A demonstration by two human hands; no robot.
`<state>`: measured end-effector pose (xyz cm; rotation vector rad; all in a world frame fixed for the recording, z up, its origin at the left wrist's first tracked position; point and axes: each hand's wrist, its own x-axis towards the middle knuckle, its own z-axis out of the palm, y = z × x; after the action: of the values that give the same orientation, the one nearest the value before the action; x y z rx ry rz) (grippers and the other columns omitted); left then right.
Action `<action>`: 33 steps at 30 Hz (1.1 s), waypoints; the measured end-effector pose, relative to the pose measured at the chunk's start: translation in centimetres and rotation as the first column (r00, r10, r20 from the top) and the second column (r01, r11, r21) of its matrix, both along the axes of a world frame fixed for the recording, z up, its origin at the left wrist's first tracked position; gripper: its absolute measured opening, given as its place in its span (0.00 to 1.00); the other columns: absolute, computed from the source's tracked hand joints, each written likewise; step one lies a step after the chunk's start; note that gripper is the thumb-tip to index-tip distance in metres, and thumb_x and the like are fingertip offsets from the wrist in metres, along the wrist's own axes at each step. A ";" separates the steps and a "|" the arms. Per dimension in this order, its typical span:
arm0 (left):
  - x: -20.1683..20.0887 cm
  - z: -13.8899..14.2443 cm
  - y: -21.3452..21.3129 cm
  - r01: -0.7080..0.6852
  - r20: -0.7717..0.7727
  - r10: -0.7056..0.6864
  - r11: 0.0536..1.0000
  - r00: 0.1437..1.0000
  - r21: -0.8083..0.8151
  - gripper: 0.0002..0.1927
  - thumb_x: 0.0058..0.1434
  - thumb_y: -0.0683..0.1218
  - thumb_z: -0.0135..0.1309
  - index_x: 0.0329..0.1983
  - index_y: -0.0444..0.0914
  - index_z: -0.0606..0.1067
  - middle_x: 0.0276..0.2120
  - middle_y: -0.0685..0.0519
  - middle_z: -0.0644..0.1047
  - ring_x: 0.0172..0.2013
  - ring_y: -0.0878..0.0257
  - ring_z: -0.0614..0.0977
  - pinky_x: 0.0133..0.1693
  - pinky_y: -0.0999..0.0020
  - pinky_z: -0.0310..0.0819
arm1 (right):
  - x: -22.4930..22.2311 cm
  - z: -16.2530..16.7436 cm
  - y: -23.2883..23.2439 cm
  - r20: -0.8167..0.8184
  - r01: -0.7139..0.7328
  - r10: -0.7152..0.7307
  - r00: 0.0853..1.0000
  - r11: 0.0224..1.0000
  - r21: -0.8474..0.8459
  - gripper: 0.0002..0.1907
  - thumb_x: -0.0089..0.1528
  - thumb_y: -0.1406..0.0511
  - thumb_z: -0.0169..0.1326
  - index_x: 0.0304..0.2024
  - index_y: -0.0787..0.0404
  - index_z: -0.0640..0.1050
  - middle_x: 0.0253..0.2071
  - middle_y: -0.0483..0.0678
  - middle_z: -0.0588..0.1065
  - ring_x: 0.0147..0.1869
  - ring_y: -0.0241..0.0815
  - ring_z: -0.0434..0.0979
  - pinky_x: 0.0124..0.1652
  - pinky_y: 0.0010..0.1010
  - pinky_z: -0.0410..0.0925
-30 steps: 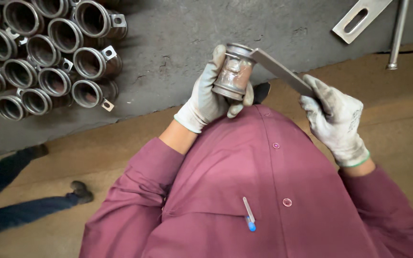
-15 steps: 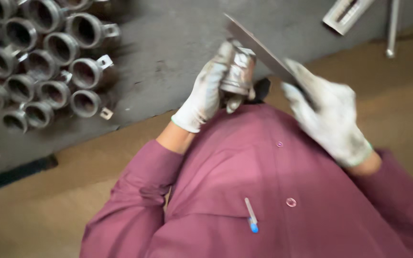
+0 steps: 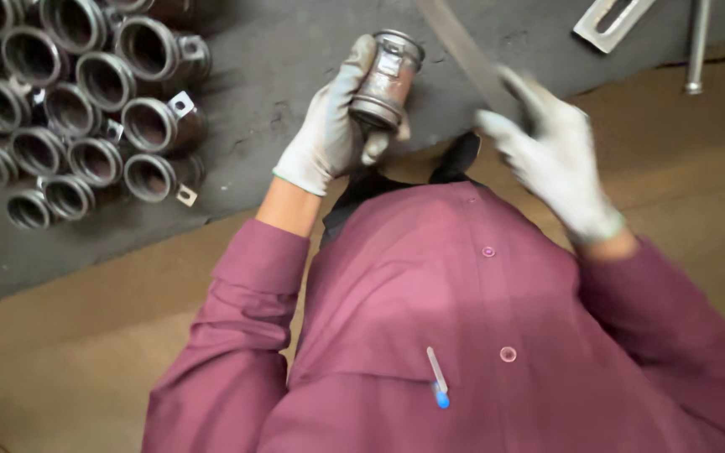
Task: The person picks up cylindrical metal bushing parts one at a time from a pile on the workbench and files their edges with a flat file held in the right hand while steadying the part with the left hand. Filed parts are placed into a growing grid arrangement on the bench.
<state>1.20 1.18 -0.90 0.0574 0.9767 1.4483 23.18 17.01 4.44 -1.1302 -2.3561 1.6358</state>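
Left hand (image 3: 329, 134): gloved in pale fabric, fingers wrapped around a short metal pipe fitting (image 3: 386, 80), gripping its body from the side.
Pipe fitting: rusty brown barrel with brighter steel rings at both ends, held tilted in the air above the near edge of the dark work surface (image 3: 295, 67), open end pointing away from the person.
Right hand (image 3: 551, 159): gloved likewise, blurred; fingers folded around the near end of a flat metal file (image 3: 467, 50).
File: long grey strip running up and to the left from the right hand, passing just beside the fitting; whether the two touch cannot be told.
Stacked fittings (image 3: 69, 109): many similar steel rings with open mouths upward, packed together at the far left corner of the work surface, several with small square tabs.
Metal bracket (image 3: 610, 21): slotted pale plate at the far right edge.
Rod (image 3: 698, 42): thin, beside the bracket.
Shirt (image 3: 463, 319): maroon, buttoned, a pen (image 3: 438, 377) clipped to its pocket.
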 end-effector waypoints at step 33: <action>0.7 -3.0 1.1 -0.200 -0.855 -0.423 0.904 -0.301 -0.378 0.26 0.57 0.60 0.64 0.45 0.35 0.75 0.38 0.41 0.79 0.33 0.46 0.83 0.34 0.51 0.78 | -0.2 -2.6 -3.1 -0.043 -0.175 0.188 0.981 0.962 0.207 0.27 0.71 0.73 0.51 0.73 0.63 0.70 0.38 0.57 0.79 0.34 0.41 0.80 0.40 0.31 0.73</action>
<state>1.88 2.30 -3.89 1.3144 2.6081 0.5577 22.99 13.94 1.88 -0.8366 -2.5807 1.4126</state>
